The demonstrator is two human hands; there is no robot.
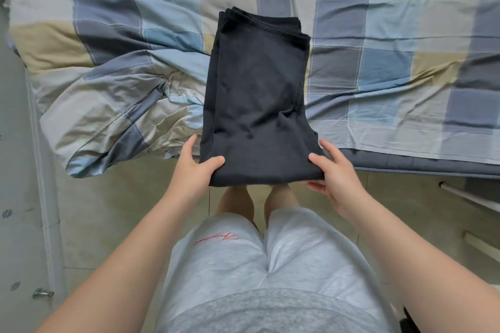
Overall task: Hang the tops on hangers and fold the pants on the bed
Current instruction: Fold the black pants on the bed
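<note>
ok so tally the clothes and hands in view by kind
black pants: 1
light grey shorts, worn: 1
darker grey top, worn: 1
hands: 2, left hand and right hand, both gripping the black pants
total: 5

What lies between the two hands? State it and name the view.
The near end of the folded black pants fills the gap between the left hand and the right hand, each pinching a corner; the head view shows it.
</note>
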